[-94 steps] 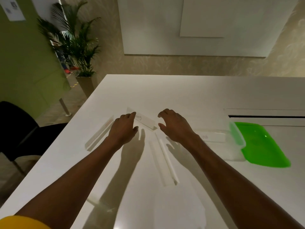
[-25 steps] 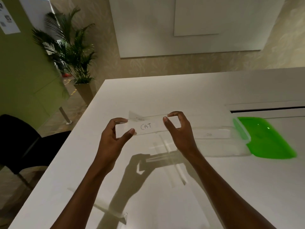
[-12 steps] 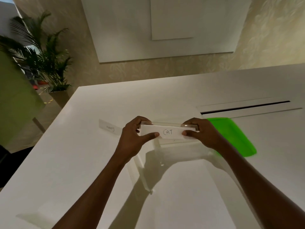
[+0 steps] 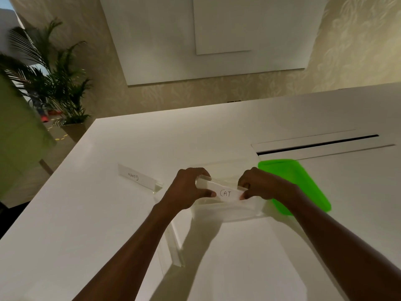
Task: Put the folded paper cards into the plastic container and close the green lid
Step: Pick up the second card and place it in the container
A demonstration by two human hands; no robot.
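Observation:
A white folded card marked "CAT" (image 4: 226, 193) is held at both ends, my left hand (image 4: 187, 189) on its left end and my right hand (image 4: 259, 185) on its right end. It hangs just above the open clear plastic container (image 4: 227, 211), inside its rim. The green lid (image 4: 297, 183) lies flat on the table right of the container, partly behind my right wrist. Another folded card (image 4: 136, 178) with handwriting stands on the table to the left. A further folded card (image 4: 173, 242) lies under my left forearm.
The white table (image 4: 108, 224) has a long dark slot (image 4: 316, 145) at the back right. A potted palm (image 4: 56, 88) stands on the floor beyond the table's left corner, next to a green partition (image 4: 17, 127).
Both hands carried the "CAT" card to the right and down, from above the bare table to just over the container. The view swung right with them.

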